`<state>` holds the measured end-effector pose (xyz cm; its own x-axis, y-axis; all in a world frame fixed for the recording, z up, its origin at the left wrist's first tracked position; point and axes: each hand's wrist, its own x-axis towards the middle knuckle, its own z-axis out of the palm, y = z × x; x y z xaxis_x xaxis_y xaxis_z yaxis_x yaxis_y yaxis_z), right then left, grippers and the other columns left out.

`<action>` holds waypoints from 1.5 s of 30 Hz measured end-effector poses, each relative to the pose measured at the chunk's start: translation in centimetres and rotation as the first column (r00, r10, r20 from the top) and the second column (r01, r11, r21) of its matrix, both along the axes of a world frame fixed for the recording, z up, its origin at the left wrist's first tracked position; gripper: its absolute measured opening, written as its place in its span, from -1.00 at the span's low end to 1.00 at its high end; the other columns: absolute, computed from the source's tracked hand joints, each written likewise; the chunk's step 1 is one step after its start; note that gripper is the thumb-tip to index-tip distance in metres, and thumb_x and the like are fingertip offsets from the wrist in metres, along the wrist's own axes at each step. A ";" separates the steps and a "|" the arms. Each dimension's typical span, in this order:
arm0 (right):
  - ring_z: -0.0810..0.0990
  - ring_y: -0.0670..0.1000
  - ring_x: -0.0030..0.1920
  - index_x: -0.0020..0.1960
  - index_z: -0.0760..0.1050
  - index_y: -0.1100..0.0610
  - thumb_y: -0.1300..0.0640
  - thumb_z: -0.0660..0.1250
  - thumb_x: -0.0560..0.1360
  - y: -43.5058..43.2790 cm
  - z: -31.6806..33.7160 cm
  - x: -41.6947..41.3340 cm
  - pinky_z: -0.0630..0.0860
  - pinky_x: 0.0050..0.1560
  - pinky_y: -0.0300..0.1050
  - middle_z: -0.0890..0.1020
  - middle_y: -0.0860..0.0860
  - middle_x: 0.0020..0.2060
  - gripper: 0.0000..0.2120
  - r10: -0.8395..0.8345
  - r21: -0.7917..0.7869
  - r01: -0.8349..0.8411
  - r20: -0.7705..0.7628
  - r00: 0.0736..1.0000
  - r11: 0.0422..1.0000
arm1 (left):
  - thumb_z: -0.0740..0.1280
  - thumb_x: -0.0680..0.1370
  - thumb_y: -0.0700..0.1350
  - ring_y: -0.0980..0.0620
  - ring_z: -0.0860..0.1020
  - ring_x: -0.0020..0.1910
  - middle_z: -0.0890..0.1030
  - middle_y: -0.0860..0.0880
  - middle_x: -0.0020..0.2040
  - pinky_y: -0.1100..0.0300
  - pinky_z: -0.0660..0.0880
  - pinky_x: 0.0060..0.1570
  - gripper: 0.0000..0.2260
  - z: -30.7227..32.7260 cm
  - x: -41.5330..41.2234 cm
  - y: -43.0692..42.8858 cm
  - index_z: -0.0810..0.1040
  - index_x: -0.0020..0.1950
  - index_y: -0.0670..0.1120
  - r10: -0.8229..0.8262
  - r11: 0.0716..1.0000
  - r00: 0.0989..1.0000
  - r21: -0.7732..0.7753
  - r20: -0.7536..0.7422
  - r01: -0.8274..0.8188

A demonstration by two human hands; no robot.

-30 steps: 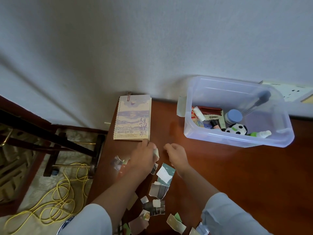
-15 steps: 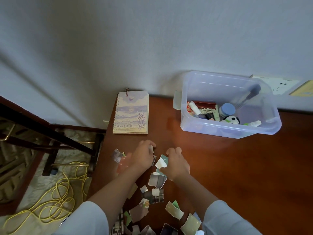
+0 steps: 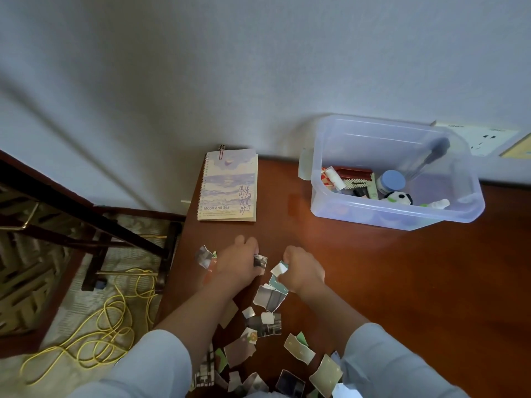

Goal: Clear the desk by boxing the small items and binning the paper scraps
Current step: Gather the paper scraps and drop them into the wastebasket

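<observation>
Several torn paper scraps (image 3: 268,300) lie scattered on the brown desk (image 3: 402,282), from mid-desk down to its near edge. My left hand (image 3: 240,261) is over the scraps with its fingers curled round a small dark scrap (image 3: 260,260). My right hand (image 3: 303,270) pinches a white and teal scrap (image 3: 280,268) just beside it. A clear plastic box (image 3: 396,216) stands at the back right with several small items inside, among them a blue-lidded jar (image 3: 390,181) and a panda toy (image 3: 398,198).
A spiral notebook (image 3: 228,185) lies at the desk's back left corner against the white wall. Left of the desk, a dark wooden frame (image 3: 86,219) stands over a floor with a coiled yellow cable (image 3: 100,331). A wall socket (image 3: 485,137) sits behind the box.
Both hands have drawn back toward me over the scraps and closed on pieces. The view has tilted down, showing more scraps at the near edge.
</observation>
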<state>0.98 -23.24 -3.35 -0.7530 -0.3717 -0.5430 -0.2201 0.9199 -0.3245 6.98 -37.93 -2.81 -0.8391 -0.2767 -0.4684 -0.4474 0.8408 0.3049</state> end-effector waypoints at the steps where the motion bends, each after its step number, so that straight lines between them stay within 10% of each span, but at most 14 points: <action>1: 0.54 0.02 -0.04 -0.03 0.43 0.01 0.16 0.47 0.36 0.1 0.0 -0.1 0.47 -0.20 -0.14 0.55 -0.04 -0.06 -0.72 -0.002 -0.016 0.002 0.027 1.000 1.000 | 0.43 0.43 0.07 -0.07 0.53 -0.06 0.40 -0.02 0.05 0.04 0.49 -0.01 -0.69 0.1 -0.2 -0.1 0.38 0.02 0.02 -0.007 1.000 1.000 -0.018 0.011 0.008; 10: 0.56 0.02 -0.23 -0.22 0.45 0.12 0.20 0.41 0.41 1.6 1.8 0.4 0.44 -0.29 -0.14 0.57 0.05 -0.23 -0.86 -0.450 -0.304 0.591 0.422 0.787 0.748 | 0.27 0.55 -0.07 0.01 0.44 -0.22 0.43 0.02 -0.14 0.14 0.36 -0.19 -0.79 1.4 0.1 0.4 0.32 -0.26 0.01 0.141 0.971 0.990 0.195 -0.015 -0.136; 16: 0.60 0.13 -0.06 0.01 0.44 0.24 0.35 0.24 0.47 1.9 3.7 2.3 0.60 -0.28 -0.08 0.55 0.20 -0.06 -0.86 -0.503 -0.195 0.942 0.805 0.313 0.275 | 0.20 0.57 -0.21 0.01 0.48 -0.24 0.48 -0.05 -0.20 0.16 0.41 -0.28 -0.82 1.9 1.8 1.8 0.31 -0.21 -0.04 0.575 0.607 0.806 0.588 0.140 -0.535; 19: 0.64 0.20 0.04 0.03 0.45 0.32 0.41 0.14 0.49 2.2 4.0 3.4 0.62 -0.01 0.05 0.63 0.27 0.02 -0.82 -0.416 -0.151 0.966 0.881 0.227 0.208 | 0.15 0.60 -0.30 0.04 0.52 -0.25 0.53 -0.09 -0.05 0.21 0.49 -0.29 -0.90 2.2 2.8 2.8 0.35 0.03 -0.12 0.623 0.471 0.754 0.668 0.211 -0.576; 23: 0.64 0.20 0.04 0.08 0.40 0.24 0.48 0.05 0.53 2.8 3.8 4.7 0.55 0.17 0.14 0.64 0.24 -0.02 -0.74 -0.428 -0.173 0.968 0.872 0.238 0.184 | 0.15 0.60 -0.29 0.05 0.48 0.01 0.49 -0.07 0.14 0.22 0.42 0.00 -0.73 0.8 4.1 3.6 0.37 0.28 -0.07 0.415 0.736 0.907 0.558 0.076 -0.383; 28: 0.67 0.12 -0.06 0.19 0.48 0.22 0.52 0.03 0.51 3.9 3.6 5.4 0.63 -0.12 -0.03 0.64 0.22 -0.02 -0.58 -0.452 -0.217 0.960 0.849 0.275 0.176 | 0.35 0.52 0.01 -0.04 0.48 0.16 0.36 -0.01 0.21 0.13 0.43 0.15 -0.64 -0.1 4.8 4.5 0.41 0.29 0.09 0.112 0.966 0.993 0.229 0.031 -0.116; 37: 0.62 0.14 0.09 0.03 0.54 0.15 0.40 0.07 0.53 4.7 2.7 6.2 0.54 0.11 0.05 0.62 0.17 0.04 -0.68 -0.445 -0.232 0.953 0.845 0.296 0.194 | 0.43 0.41 0.04 -0.06 0.50 0.02 0.33 -0.05 0.11 0.08 0.50 -0.03 -0.66 -1.2 4.8 4.9 0.46 0.10 -0.02 -0.038 0.999 0.998 -0.010 0.058 0.039; 45: 0.54 0.07 -0.07 -0.02 0.50 0.17 0.41 0.17 0.50 4.3 3.2 5.9 0.56 0.13 0.09 0.55 0.14 -0.07 -0.79 -0.360 -0.227 0.954 0.888 0.286 0.197 | 0.25 0.53 -0.10 -0.05 0.45 -0.24 0.44 0.02 -0.28 0.12 0.36 -0.21 -0.78 -1.0 4.8 4.6 0.26 -0.25 0.02 0.215 0.930 0.975 0.293 0.060 -0.223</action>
